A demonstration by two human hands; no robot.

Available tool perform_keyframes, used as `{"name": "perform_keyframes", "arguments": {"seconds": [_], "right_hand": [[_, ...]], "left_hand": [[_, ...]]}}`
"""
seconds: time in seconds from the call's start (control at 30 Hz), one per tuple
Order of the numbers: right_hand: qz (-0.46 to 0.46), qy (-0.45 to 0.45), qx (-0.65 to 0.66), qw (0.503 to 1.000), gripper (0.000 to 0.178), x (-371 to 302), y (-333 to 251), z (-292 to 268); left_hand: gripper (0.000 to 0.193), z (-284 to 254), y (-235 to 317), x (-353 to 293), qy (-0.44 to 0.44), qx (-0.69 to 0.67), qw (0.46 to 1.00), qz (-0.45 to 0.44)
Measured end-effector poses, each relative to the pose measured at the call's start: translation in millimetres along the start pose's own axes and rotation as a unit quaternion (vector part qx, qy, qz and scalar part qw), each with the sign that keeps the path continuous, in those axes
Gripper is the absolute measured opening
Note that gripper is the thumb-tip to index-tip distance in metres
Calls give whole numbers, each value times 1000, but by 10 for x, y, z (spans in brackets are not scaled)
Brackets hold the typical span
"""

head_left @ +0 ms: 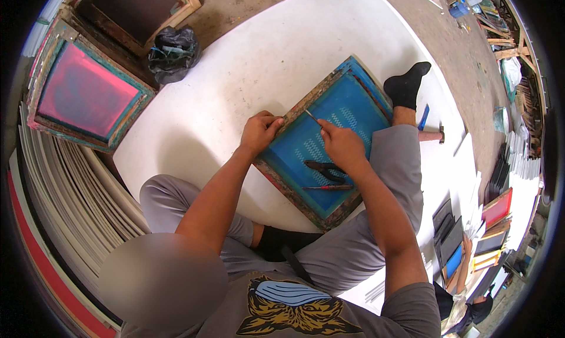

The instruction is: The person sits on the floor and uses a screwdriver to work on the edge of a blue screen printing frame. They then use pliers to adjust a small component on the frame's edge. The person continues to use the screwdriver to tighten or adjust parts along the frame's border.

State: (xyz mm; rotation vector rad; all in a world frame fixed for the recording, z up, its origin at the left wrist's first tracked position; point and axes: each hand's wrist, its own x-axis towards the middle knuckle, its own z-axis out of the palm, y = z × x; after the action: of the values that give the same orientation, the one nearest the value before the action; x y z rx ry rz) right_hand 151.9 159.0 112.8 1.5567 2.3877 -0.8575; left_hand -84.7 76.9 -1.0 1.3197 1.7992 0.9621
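A screen printing frame [306, 205] with worn wooden edges and blue mesh lies tilted across the white surface, by my bent right leg. My left hand [261, 133] is closed over its left edge, thumb pressed near the wood. My right hand [343, 146] is closed around a thin tool with a slim metal shaft [312, 115]; its handle is hidden in my fingers. The tool's tip reaches to the inner side of the frame's upper left edge. On the mesh, just below my right hand, lie black-handled pliers [325, 171] and a slim red-and-dark tool [327, 188].
A hammer [432, 136] and a blue-handled tool [424, 117] lie beyond my right leg. A black plastic bag [174, 54] sits at the far left edge, near a pink-meshed frame [82, 90]. Stacked sheets [88, 185] stand left. Another person [462, 305] works at lower right.
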Motion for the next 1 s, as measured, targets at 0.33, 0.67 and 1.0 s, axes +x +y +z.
{"name": "perform_keyframes", "arguments": {"seconds": [0.33, 0.67, 1.0], "right_hand": [[-52, 49, 141, 987, 37, 129, 352, 294], [-30, 33, -33, 998, 38, 22, 60, 144], [-38, 16, 31, 999, 38, 48, 117, 103]], "left_hand": [[29, 15, 20, 15, 1, 11, 1000, 8], [28, 14, -24, 8, 1, 9, 1000, 12], [30, 24, -25, 14, 4, 4, 1000, -3]]}}
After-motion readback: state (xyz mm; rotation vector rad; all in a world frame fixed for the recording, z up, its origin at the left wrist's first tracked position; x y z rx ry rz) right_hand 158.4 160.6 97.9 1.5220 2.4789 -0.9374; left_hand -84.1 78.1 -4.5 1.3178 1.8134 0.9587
